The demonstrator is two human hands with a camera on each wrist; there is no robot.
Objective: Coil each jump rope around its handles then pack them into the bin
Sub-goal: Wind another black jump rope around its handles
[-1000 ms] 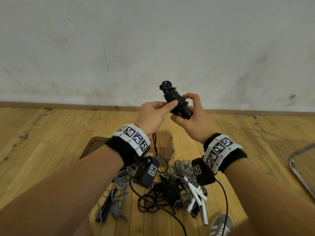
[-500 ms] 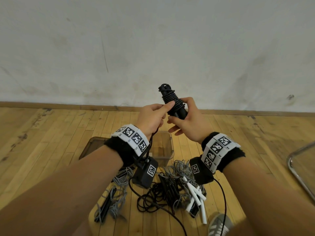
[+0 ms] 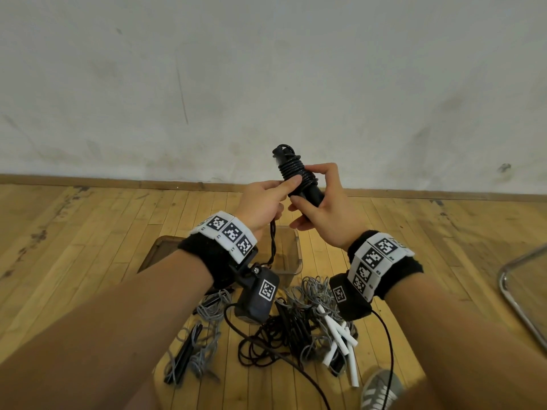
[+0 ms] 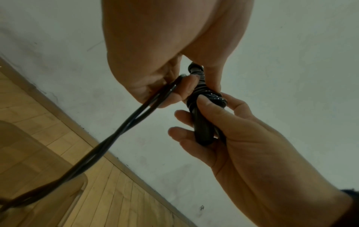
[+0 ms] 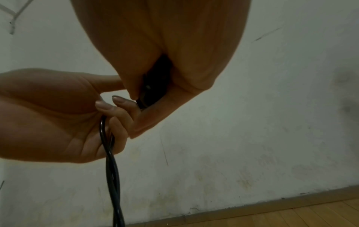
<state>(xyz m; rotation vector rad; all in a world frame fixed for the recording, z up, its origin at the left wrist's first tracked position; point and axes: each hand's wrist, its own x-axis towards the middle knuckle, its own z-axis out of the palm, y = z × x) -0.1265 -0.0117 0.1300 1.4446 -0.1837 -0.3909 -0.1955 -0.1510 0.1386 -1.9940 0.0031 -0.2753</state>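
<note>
Right hand (image 3: 322, 211) grips black handles (image 3: 307, 193), half-wound; left hand (image 3: 263, 202) pinches loose rope (image 4: 124, 127). Other ropes (image 3: 299, 324) lie tangled; bin (image 3: 291, 258) looks empty.

1. No readable words, brand names or numbers show anywhere in these views.
2. The only signs are black-and-white square code markers: a row of them on the white band of the left wristband (image 3: 227, 232), patterns clear but carrying no letters.
3. Same kind of markers run along the right wristband (image 3: 373, 259), again with no text.
4. One more square marker sits on the left wrist camera (image 3: 258, 295), and one on the right wrist camera (image 3: 349, 297).
5. Both wrist views show no lettering at all.
</note>
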